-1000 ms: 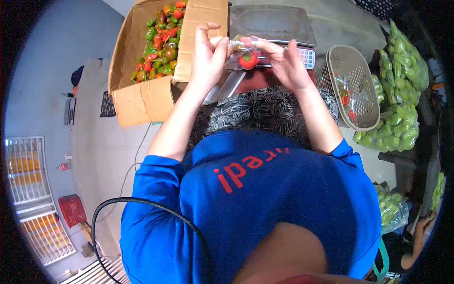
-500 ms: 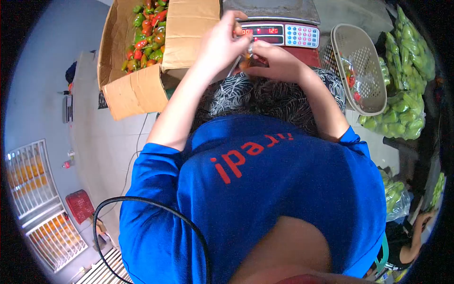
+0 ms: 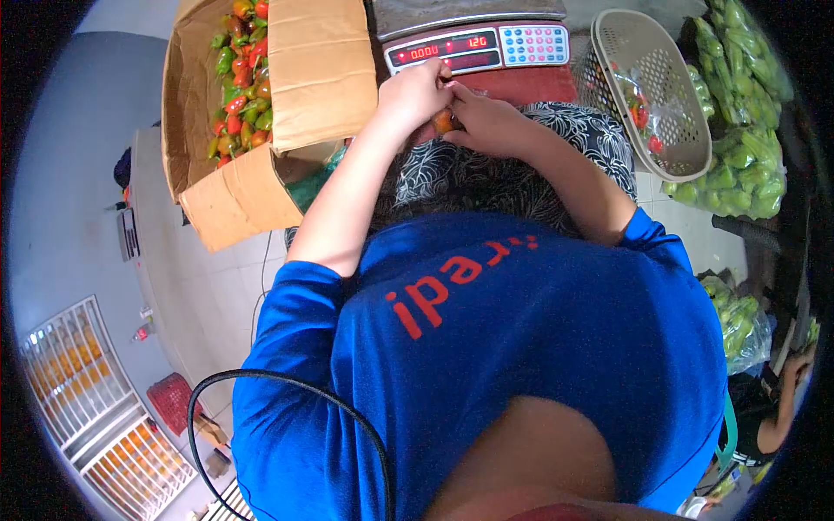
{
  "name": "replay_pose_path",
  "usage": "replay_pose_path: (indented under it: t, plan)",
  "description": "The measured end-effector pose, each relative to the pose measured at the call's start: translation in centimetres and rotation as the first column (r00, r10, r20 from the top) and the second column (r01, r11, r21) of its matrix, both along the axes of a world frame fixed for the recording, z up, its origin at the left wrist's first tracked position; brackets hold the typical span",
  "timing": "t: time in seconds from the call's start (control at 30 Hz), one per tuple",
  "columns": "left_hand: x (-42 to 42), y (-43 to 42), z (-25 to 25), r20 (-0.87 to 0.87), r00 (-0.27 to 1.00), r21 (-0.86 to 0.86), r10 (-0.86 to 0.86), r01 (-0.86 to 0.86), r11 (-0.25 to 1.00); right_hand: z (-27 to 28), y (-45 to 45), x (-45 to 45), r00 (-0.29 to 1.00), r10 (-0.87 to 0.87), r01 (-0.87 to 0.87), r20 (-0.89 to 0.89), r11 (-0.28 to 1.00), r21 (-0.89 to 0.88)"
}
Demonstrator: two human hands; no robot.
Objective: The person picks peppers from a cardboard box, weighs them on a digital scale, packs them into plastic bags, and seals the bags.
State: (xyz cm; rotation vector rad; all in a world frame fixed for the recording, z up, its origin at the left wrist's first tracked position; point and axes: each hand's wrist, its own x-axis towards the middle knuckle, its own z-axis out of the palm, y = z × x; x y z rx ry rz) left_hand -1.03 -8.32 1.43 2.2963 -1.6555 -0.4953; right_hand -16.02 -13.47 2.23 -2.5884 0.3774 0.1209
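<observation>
My left hand (image 3: pixel 413 100) and my right hand (image 3: pixel 491 124) meet over my lap, just in front of a digital scale (image 3: pixel 447 49) with a lit red display. Their fingertips are pinched together at the top of a small bundle. Below the fingers shows an orange-brown pepper (image 3: pixel 445 121), seemingly inside a small clear plastic bag, mostly hidden by my right hand. To the left of my hands, red, green and orange peppers (image 3: pixel 239 95) fill an open cardboard box (image 3: pixel 321 78).
On the right, a beige plastic basket (image 3: pixel 695 139) holds small clear bags with red peppers. Bags of green vegetables (image 3: pixel 747 174) lie beyond it. A black cable (image 3: pixel 287 382) loops near my left arm. Another person's arm (image 3: pixel 786 395) shows at lower right.
My left hand has come down and in toward my right, so both now meet lower over the lap. The view has shifted, showing more of the scale's display.
</observation>
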Motion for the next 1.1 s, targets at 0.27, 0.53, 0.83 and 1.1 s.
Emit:
replay_pose_path:
  t: [0.27, 0.53, 0.83, 1.1]
  plan:
    - [2.9, 0.0, -2.4, -0.131, 0.99, 0.153, -0.059, 0.079, 0.985, -6.0, 0.0, 1.5, 0.891, -0.111, -0.01, 0.44, 0.964, 0.264]
    - [4.4, 3.8, -12.9, -0.698, 0.712, -0.32, 0.08, -0.41, 0.854, -5.4, -1.8, 0.6, 0.901, -0.093, -0.066, 0.424, 0.936, 0.344]
    - [2.7, 2.0, -8.4, -0.611, 0.791, -0.286, 0.029, -0.256, 0.923, -5.9, -0.8, 0.9, 0.9, -0.089, -0.029, 0.427, 0.965, 0.262]
    - [1.7, 2.2, -6.2, -0.25, 0.965, -0.275, 0.08, -0.15, 0.95, -5.6, -1.0, 1.0, 0.94, -0.025, -0.086, 0.34, 0.948, 0.307]
